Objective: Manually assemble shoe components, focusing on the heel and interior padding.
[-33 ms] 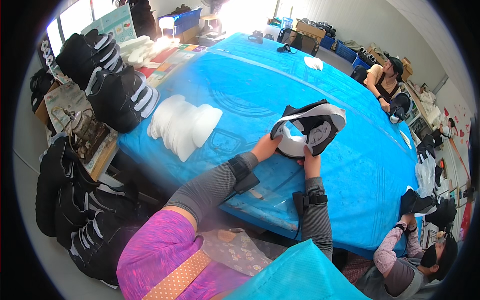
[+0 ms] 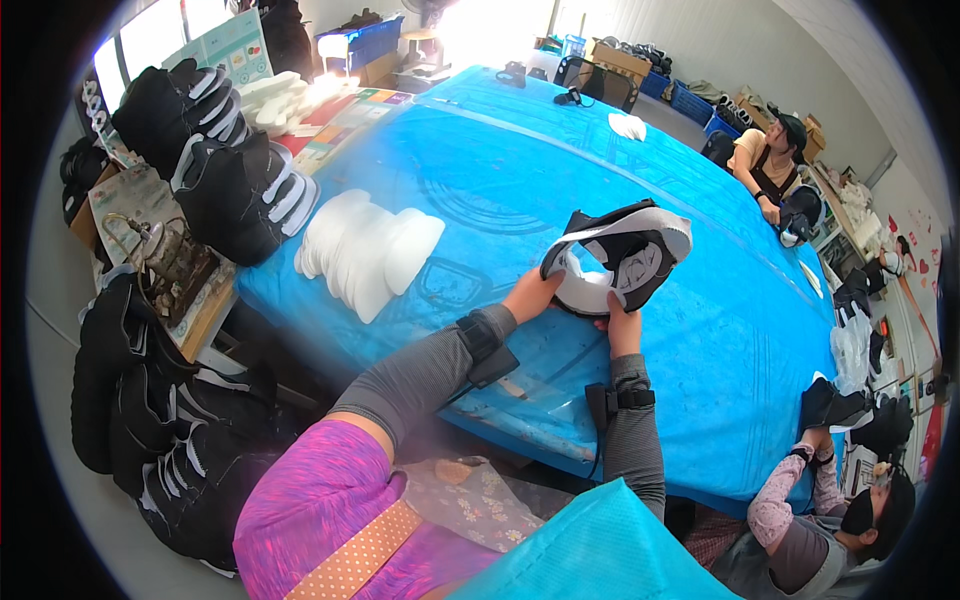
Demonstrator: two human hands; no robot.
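Observation:
A black shoe upper [image 2: 640,266] with a white lining is held up over the blue-covered table [image 2: 700,370], its opening toward me. My left hand [image 2: 533,296] is closed on its near left edge. Gripping the near edge farther right, with the thumb against the white lining, is my right hand [image 2: 623,330]; its other fingers are mostly hidden behind the upper. To the left on the table lies a fanned stack of white, sole-shaped pieces [image 2: 365,250], apart from both hands.
Stacked black uppers [image 2: 235,200] stand at the table's left edge, and more black uppers [image 2: 180,430] are piled lower left. A metal machine [image 2: 160,255] sits on a side bench. One co-worker [image 2: 765,165] is at far right, another [image 2: 800,510] at near right, each handling black footwear.

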